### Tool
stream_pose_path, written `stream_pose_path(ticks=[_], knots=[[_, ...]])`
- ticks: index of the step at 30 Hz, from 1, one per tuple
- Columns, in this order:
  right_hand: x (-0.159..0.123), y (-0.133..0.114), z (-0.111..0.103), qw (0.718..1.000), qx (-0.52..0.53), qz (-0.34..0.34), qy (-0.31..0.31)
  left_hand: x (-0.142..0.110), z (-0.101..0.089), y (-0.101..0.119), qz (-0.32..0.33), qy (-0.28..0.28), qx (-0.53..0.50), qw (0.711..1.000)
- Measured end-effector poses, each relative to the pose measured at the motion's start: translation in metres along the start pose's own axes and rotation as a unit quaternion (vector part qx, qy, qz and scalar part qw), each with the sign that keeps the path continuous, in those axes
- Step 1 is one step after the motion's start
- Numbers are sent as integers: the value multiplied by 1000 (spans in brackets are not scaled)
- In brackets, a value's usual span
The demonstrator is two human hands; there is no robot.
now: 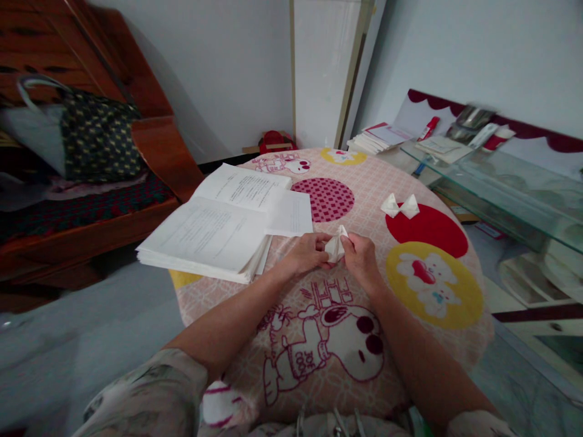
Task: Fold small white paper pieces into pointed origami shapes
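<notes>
Between my two hands is a small folded piece of white paper (336, 247), its pointed tip turned up and away from me. My left hand (311, 252) grips it from the left side, the fingers partly behind it. On the right, my right hand (361, 255) pinches its edge with the thumb on top. Both hands are just above the round table's patterned cloth (291, 291). Further off to the right, a finished-looking white folded paper shape (400, 207) with two peaks rests at the edge of a red circle on the cloth.
An open thick book (214, 224) lies left of my hands, with a loose paper sheet (288, 213) on its right side. A glass shelf (501, 176) with cups and papers stands to the right. A wooden bench (155, 145) holding a bag (95, 136) is at the left.
</notes>
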State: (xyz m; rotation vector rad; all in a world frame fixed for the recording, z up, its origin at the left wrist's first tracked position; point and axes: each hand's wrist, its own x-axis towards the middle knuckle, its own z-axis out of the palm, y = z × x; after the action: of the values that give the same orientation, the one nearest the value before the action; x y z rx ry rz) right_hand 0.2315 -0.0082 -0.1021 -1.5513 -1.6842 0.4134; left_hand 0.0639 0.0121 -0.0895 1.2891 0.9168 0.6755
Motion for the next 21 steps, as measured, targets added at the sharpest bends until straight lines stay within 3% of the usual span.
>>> stream_pose_path(ticks=[4,11,21], knots=[[1,-1,-1,1000,-11,8,-15,1,-6,-1,30,-2,47,998],[-1,-6,-3,992,-106,-23,-63,1,-13,4,180,115,166,963],[-5,-11,0,981,-159,-77,-80,-1,-10,6,183,139,262,937]])
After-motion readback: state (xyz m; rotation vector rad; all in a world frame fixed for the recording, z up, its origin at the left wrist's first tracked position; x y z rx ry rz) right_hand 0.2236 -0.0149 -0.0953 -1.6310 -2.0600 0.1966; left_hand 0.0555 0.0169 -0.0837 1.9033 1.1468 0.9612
